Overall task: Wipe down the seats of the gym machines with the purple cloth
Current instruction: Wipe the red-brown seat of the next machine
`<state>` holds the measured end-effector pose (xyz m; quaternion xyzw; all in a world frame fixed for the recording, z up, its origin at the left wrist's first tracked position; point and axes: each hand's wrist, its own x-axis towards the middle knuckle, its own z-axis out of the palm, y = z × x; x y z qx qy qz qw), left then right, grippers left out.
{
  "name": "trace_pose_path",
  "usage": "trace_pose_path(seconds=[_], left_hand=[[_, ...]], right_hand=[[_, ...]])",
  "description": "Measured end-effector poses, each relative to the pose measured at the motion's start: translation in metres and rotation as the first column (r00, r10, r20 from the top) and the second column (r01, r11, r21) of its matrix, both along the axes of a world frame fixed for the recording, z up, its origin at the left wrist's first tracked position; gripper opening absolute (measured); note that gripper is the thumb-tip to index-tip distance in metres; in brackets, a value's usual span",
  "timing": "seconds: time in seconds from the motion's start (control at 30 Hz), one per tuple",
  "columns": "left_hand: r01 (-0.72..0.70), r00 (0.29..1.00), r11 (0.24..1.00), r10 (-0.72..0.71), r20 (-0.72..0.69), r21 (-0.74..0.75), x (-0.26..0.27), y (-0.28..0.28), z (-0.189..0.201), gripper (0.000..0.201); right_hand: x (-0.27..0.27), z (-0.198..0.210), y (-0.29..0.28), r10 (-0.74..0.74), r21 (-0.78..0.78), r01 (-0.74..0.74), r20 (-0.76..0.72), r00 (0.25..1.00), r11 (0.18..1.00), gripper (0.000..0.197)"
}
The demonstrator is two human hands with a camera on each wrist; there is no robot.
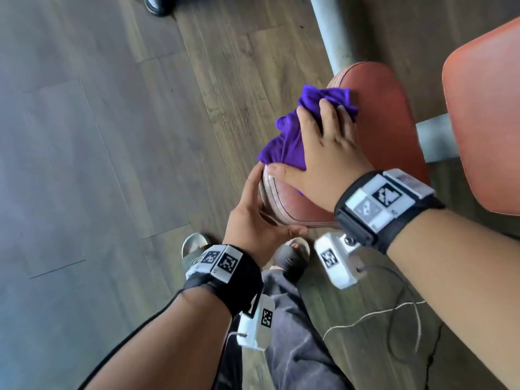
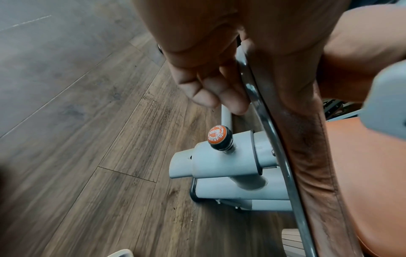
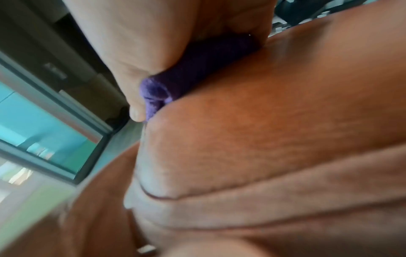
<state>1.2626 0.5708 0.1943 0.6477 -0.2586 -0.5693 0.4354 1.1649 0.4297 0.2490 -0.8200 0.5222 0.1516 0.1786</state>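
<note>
The cloth (image 1: 284, 144) was purple, the seat (image 1: 394, 142) rust-orange, the machine frame (image 2: 230, 167) pale grey, the floor (image 1: 112, 136) brown wood-grain

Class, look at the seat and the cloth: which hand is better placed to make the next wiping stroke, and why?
Right. The right hand already presses the purple cloth on the seat; the left hand grips the seat's front edge.

Gym: padded machine seat (image 1: 388, 130), adjustment knob (image 2: 217, 137)

Purple cloth (image 1: 287, 144) partly under right hand (image 1: 323, 153)
</note>
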Motion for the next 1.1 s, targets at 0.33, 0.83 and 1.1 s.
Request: trace_pose_path(seconds=[0.33, 0.83, 1.1], left_hand=[[0.141, 0.979, 0.990, -0.140, 0.148, 0.001, 0.007, 0.003, -0.002, 0.105], [0.045, 0.993, 0.999, -0.042, -0.110, 0.023, 0.054, -0.031, 0.005, 0.035], [0.100, 0.992, 0.994, -0.098, -0.081, 0.033, 0.052, -0.026, 0.008, 0.032]], right_hand=[[-0.052, 0.001, 0.090, 0.175, -0.148, -0.153, 0.152, 0.973, 0.977, 0.067], [-0.018, -0.010, 0.074, -0.023, -0.160, 0.074, 0.298, 0.954, 0.984, 0.099], [-0.124, -0.026, 0.115, -0.296, -0.131, 0.340, 0.270, 0.916, 0.931, 0.109]])
